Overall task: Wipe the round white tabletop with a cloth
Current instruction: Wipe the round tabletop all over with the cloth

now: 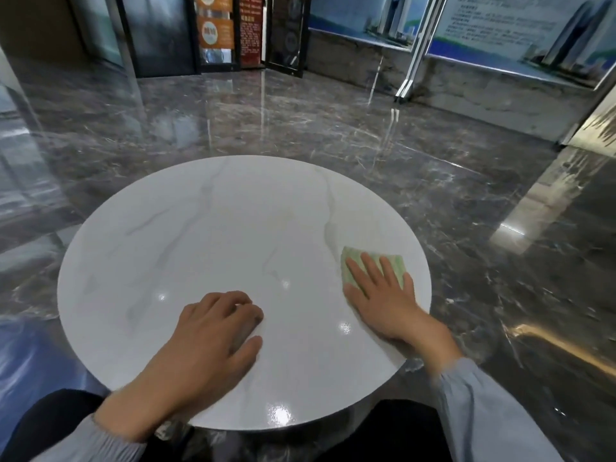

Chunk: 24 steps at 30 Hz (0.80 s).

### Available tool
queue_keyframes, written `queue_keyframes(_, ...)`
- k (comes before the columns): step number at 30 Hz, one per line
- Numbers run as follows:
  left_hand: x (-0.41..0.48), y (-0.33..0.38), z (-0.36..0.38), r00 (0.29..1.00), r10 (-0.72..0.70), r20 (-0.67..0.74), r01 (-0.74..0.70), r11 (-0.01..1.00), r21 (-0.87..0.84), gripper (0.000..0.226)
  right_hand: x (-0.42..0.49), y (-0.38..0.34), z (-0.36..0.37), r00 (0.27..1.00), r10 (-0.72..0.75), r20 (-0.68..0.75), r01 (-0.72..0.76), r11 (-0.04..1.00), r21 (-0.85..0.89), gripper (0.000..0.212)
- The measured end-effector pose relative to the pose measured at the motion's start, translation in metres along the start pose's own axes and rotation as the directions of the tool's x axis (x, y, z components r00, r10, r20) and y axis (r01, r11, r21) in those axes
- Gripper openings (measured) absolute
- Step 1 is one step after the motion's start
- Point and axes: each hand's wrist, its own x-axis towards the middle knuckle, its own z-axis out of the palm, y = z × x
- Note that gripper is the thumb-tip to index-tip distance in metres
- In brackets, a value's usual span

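A round white tabletop with faint grey veins fills the lower middle of the frame, and small glints of light are seen on its near half. A folded green cloth lies flat on the tabletop at the right of the frame, close to the right rim. The cloth is pressed down by the right hand, laid palm down with its fingers straight and spread. Nothing is gripped, and the cloth's far edge shows beyond the fingertips.

The left hand is placed on the tabletop at the lower middle of the frame, well apart from the cloth. Its fingers are loosely curled with the tips on the surface, the thumb is stretched out, and nothing is held.

Pale blue-grey sleeves are seen at the bottom corners. A glossy dark marble floor surrounds the table. Dark glass doors stand at the upper left, and posters of towers line the upper right.
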Motion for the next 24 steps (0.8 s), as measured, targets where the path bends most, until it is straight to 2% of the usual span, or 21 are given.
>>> queue_keyframes(3,0.036,-0.003,-0.002,0.991,0.117,0.063,-0.127,0.976,0.178,0.039,-0.053,0.009,0.018,0.999,-0.028,-0.022,0.028,1.0,-0.01,0.06)
queue_keyframes(7,0.087,0.005,0.006,0.969,0.218,0.115,-0.236,0.956,0.172,0.045,-0.049,0.018,0.014,1.0,-0.018,0.01,0.019,1.0,-0.015,0.061)
queue_keyframes(11,0.116,0.003,0.018,0.958,0.246,0.146,-0.26,0.962,0.085,0.05,0.016,0.035,-0.01,0.997,0.076,0.011,-0.076,0.997,0.015,0.062)
queue_keyframes(18,0.118,-0.001,0.027,0.966,0.253,0.059,-0.256,0.966,0.037,0.043,0.163,0.054,-0.063,0.977,0.213,-0.006,-0.212,0.975,0.065,0.064)
queue_keyframes(24,0.118,-0.001,0.029,0.969,0.244,0.045,-0.245,0.969,0.019,0.042,0.22,0.012,-0.075,0.994,0.107,-0.004,-0.106,0.993,0.042,0.064)
